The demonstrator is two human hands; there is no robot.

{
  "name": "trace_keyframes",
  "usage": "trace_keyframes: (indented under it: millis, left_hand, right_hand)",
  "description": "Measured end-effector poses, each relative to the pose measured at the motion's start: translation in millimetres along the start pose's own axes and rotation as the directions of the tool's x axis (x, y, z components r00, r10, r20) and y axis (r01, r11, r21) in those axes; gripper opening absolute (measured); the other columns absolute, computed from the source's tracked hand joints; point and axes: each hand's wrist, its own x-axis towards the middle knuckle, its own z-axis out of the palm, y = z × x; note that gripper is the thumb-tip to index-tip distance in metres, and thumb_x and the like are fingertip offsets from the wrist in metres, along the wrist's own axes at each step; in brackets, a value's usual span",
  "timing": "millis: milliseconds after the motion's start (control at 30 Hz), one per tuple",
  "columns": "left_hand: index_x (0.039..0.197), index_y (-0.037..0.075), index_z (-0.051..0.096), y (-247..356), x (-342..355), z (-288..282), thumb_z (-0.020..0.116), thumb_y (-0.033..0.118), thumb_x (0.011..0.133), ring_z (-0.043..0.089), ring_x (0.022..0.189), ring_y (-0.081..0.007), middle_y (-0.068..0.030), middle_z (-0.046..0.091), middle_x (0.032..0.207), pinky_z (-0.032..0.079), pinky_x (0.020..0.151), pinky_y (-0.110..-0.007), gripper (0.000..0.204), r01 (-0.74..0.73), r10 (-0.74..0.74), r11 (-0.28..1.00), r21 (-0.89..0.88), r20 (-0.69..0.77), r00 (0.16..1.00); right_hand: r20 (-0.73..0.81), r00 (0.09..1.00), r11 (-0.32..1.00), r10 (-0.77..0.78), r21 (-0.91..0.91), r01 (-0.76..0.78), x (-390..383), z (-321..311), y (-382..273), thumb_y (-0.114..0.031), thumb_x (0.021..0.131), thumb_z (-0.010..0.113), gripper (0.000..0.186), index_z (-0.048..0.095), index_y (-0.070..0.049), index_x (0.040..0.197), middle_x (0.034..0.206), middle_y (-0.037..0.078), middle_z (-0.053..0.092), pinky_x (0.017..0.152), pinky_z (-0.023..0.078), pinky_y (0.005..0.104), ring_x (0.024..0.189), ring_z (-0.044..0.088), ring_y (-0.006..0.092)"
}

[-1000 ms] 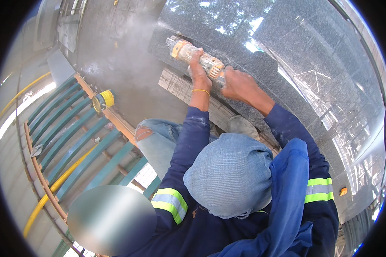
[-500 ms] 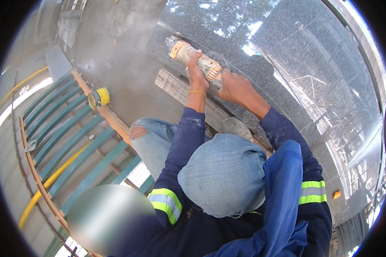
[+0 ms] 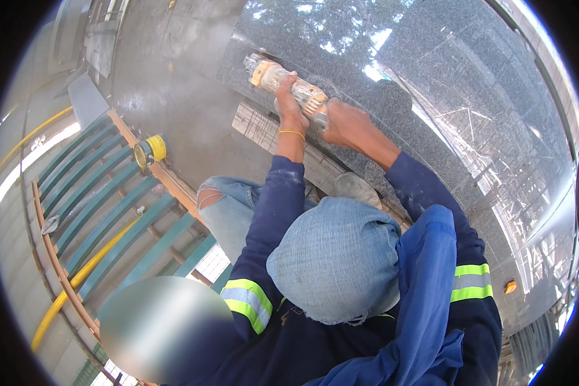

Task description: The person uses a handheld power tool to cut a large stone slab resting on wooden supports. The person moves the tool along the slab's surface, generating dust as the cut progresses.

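Note:
A dust-coated orange and grey angle grinder (image 3: 307, 98) lies slantwise across the edge of a dark speckled stone slab (image 3: 367, 106). My left hand (image 3: 291, 114) is closed round the middle of its body, a thin yellow band at the wrist. Behind it, my right hand (image 3: 349, 125) wraps the rear end of the tool. The grinder's metal head points to the far left, near the slab's corner; its disc cannot be made out. Pale dust hangs beyond the head. Both forearms wear dark blue sleeves.
A wooden beam (image 3: 254, 125) runs beneath the slab's edge. At left, a tin with a yellow band (image 3: 150, 150) rests on the wooden rail of a green slatted frame (image 3: 119, 186), with a yellow hose (image 3: 87, 270) passing below. Light denim cloth (image 3: 334, 260) covers the lower middle.
Both hands and the grinder have shifted slightly to the far left along the slab's edge. The grip on the tool is the same, and the whole view has tilted a little.

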Motion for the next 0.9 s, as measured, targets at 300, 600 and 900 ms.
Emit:
trace_keyframes:
  millis: [300, 600, 900]
  left_hand:
    - [0.108, 0.007, 0.058, -2.7, 1.7, -3.4, 0.07, 0.023, 0.084, 0.064, 0.077, -0.0223, -0.0054, 0.058, 0.089, 0.056, 0.07, -0.04, 0.032, -0.053, 0.053, 0.999, 0.005, -0.018, 0.998]
    - [0.108, 0.007, 0.058, -1.7, 1.9, -1.0, 0.069, 0.024, 0.084, 0.064, 0.077, -0.0235, -0.0056, 0.058, 0.09, 0.056, 0.07, -0.041, 0.031, -0.014, 0.014, 1.0, 0.003, 0.012, 1.0]
    - [0.114, 0.01, 0.053, -5.6, -0.5, -2.3, 0.066, 0.025, 0.087, 0.064, 0.081, -0.0258, -0.0066, 0.057, 0.092, 0.057, 0.07, -0.044, 0.034, -0.065, 0.066, 0.997, 0.04, -0.021, 0.998]
  right_hand:
    - [0.002, 1.0, 1.0, -0.017, -0.001, 0.017, -3.5, -2.6, -1.3, -0.007, 0.075, 0.062, 0.029, 0.058, 0.011, 0.097, 0.089, 0.033, 0.068, 0.076, 0.056, 0.0516, 0.086, 0.071, 0.0459]
    - [-0.012, 1.0, 1.0, -0.011, 0.009, 0.011, 1.4, 3.8, 3.1, -0.008, 0.075, 0.063, 0.029, 0.058, 0.011, 0.097, 0.09, 0.033, 0.068, 0.079, 0.055, 0.0525, 0.087, 0.07, 0.0466]
    - [0.034, 0.999, 1.0, 0.018, -0.004, -0.017, -6.9, -5.2, -3.0, -0.007, 0.075, 0.061, 0.028, 0.058, 0.011, 0.096, 0.088, 0.033, 0.068, 0.077, 0.055, 0.0513, 0.087, 0.071, 0.0463]
